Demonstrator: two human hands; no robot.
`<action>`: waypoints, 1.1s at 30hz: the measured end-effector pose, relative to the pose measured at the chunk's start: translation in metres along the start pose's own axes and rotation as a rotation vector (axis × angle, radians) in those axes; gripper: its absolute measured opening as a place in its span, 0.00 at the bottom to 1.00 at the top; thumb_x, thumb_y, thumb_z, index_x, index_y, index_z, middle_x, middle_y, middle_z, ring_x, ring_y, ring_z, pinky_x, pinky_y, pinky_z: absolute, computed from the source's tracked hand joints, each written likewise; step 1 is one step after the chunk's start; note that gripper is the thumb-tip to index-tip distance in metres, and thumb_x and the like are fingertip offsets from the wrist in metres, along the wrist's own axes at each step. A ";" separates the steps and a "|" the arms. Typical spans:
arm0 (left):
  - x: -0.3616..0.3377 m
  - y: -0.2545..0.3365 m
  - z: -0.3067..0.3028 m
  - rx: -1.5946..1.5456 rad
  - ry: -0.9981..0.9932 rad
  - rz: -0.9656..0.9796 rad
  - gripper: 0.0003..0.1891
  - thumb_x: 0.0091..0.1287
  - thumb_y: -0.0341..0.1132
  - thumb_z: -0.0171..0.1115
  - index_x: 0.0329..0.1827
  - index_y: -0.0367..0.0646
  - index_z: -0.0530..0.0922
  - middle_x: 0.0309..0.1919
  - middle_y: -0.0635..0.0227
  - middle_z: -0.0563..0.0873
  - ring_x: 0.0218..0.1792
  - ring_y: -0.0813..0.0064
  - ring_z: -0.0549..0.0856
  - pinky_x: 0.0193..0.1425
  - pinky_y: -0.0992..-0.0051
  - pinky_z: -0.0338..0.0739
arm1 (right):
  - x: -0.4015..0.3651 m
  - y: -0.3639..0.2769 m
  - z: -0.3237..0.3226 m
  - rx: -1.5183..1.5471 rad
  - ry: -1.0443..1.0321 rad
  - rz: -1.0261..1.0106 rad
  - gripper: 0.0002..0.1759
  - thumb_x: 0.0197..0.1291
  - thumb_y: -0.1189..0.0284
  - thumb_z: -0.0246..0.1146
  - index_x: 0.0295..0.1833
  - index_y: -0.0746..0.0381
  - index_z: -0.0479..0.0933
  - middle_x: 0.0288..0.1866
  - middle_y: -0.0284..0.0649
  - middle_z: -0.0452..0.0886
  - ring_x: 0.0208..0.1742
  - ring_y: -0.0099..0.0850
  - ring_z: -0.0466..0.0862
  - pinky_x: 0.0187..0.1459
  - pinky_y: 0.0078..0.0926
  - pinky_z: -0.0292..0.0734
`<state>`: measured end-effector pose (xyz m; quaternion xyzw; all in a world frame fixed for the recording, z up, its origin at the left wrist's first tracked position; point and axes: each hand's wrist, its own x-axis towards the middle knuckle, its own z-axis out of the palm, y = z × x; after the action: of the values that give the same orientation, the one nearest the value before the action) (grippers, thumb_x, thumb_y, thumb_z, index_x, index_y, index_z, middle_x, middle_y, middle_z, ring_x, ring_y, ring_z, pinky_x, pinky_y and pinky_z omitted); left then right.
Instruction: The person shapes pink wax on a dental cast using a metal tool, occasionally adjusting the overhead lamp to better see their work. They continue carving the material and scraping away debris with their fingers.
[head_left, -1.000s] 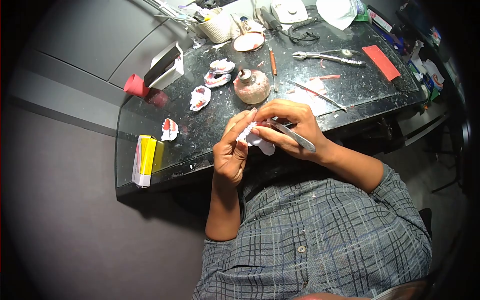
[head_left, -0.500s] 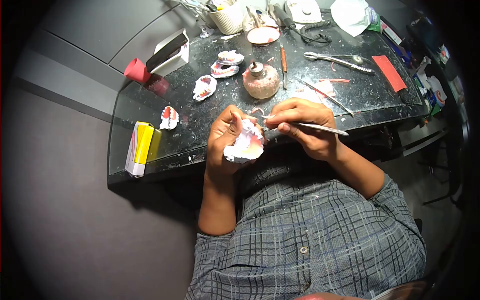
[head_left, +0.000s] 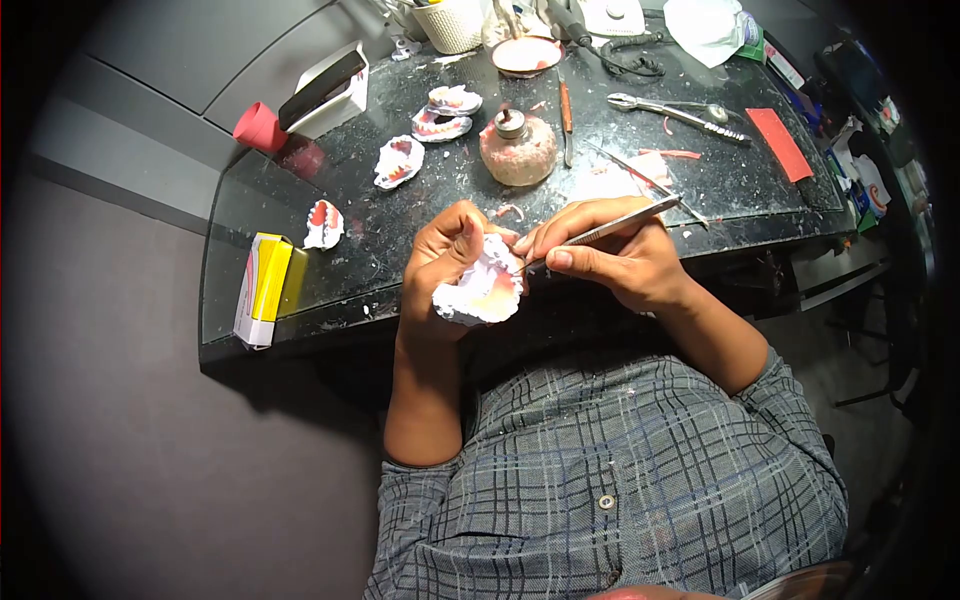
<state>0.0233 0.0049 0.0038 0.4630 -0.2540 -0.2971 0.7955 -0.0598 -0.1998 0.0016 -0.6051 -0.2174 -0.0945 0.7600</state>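
Note:
My left hand point(head_left: 438, 262) is closed around a white plaster dental cast point(head_left: 470, 303), thumb on top, with pinkish-red wax on its surface. In a pen-like grip, my right hand point(head_left: 618, 250) holds a thin metal wax carver point(head_left: 622, 219). The carver's handle slants up to the right, and its lower end meets the right edge of the cast; the exact tip is hard to make out. Both hands are close together above the table's front edge. Just beyond them lies a curled pink wax scrap point(head_left: 512, 211).
A glass spirit burner point(head_left: 518, 155) stands behind my hands. Several other dental casts point(head_left: 400, 162) lie to the left, near a yellow-and-white box point(head_left: 262, 290). Further right are a red-handled knife point(head_left: 567, 108), a long metal tool point(head_left: 680, 113) and a red wax sheet point(head_left: 778, 145).
My right hand has tilted the carver, so its handle now points upward to the right, and brought its lower end against the cast. The view has shifted slightly.

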 end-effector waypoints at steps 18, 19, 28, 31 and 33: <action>-0.002 0.004 -0.003 -0.094 -0.037 -0.017 0.21 0.79 0.47 0.58 0.38 0.33 0.78 0.29 0.53 0.87 0.25 0.66 0.88 0.30 0.69 0.84 | 0.000 -0.007 -0.002 -0.050 -0.087 -0.069 0.05 0.61 0.82 0.70 0.43 0.72 0.86 0.44 0.53 0.89 0.53 0.45 0.89 0.63 0.48 0.81; -0.002 0.005 -0.003 -0.102 -0.050 -0.026 0.21 0.79 0.47 0.58 0.38 0.33 0.78 0.29 0.53 0.86 0.25 0.66 0.88 0.30 0.70 0.84 | 0.001 -0.006 -0.003 -0.050 -0.085 -0.071 0.05 0.61 0.82 0.70 0.43 0.72 0.86 0.44 0.53 0.89 0.53 0.45 0.89 0.63 0.48 0.81; 0.001 0.002 -0.006 -0.116 -0.041 -0.045 0.22 0.79 0.47 0.57 0.38 0.32 0.78 0.27 0.53 0.86 0.23 0.67 0.87 0.29 0.71 0.84 | 0.001 -0.004 -0.004 -0.106 -0.084 -0.072 0.07 0.64 0.80 0.70 0.46 0.71 0.87 0.46 0.47 0.91 0.49 0.33 0.90 0.57 0.29 0.84; 0.000 0.004 -0.005 -0.097 -0.025 -0.052 0.22 0.80 0.46 0.56 0.39 0.31 0.79 0.27 0.54 0.86 0.23 0.68 0.87 0.29 0.72 0.83 | 0.001 -0.004 -0.004 -0.123 -0.081 -0.058 0.07 0.65 0.79 0.70 0.46 0.71 0.87 0.45 0.47 0.91 0.49 0.32 0.90 0.56 0.28 0.84; 0.000 0.004 -0.006 -0.061 -0.024 -0.040 0.21 0.80 0.46 0.56 0.39 0.31 0.80 0.27 0.54 0.86 0.23 0.68 0.87 0.29 0.72 0.83 | 0.001 -0.003 -0.004 -0.027 -0.067 0.012 0.08 0.67 0.78 0.69 0.47 0.72 0.86 0.46 0.47 0.91 0.48 0.30 0.90 0.55 0.27 0.85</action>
<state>0.0278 0.0097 0.0046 0.4398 -0.2449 -0.3261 0.8001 -0.0593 -0.2039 0.0044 -0.6196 -0.2377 -0.0724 0.7445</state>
